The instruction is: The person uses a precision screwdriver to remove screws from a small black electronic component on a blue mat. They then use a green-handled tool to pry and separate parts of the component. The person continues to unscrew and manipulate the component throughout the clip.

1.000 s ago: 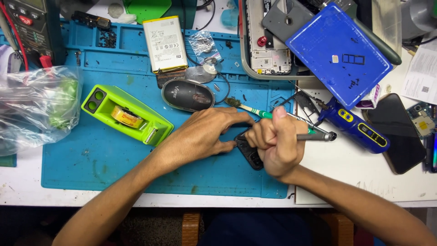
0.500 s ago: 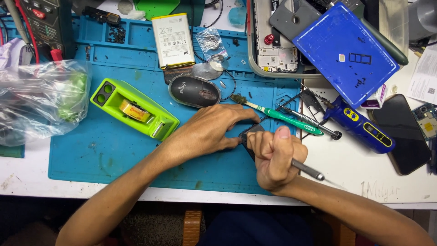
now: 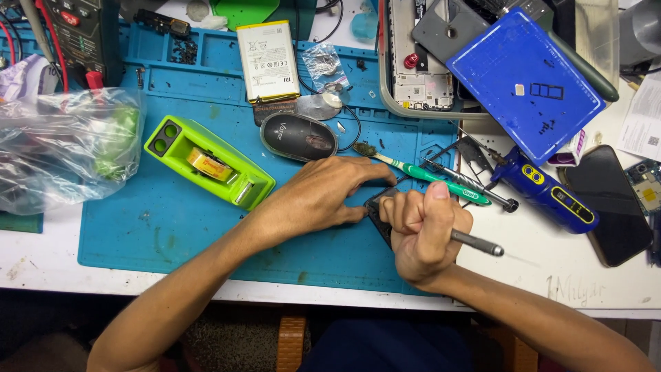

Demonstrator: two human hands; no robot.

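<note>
1. We see two bare hands on one blue mat (image 3: 172, 227) covering the tabletop (image 3: 551, 275).
2. One white rectangular battery pack (image 3: 268, 60) with a printed label lies at the mat's far edge; one lime tape dispenser (image 3: 206, 162) sits to the left.
3. The right hand (image 3: 425, 231) has its grip clenched around one metal screwdriver (image 3: 476, 242), whose long axis runs left-right with its handle end pointing right.
4. The left hand (image 3: 320, 196) presses fingertips on one small dark device (image 3: 377, 210), mostly hidden.

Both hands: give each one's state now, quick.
Left hand: fingers pressed on the small dark part, steadying it.
Right hand: fist closed on the metal screwdriver.
</note>
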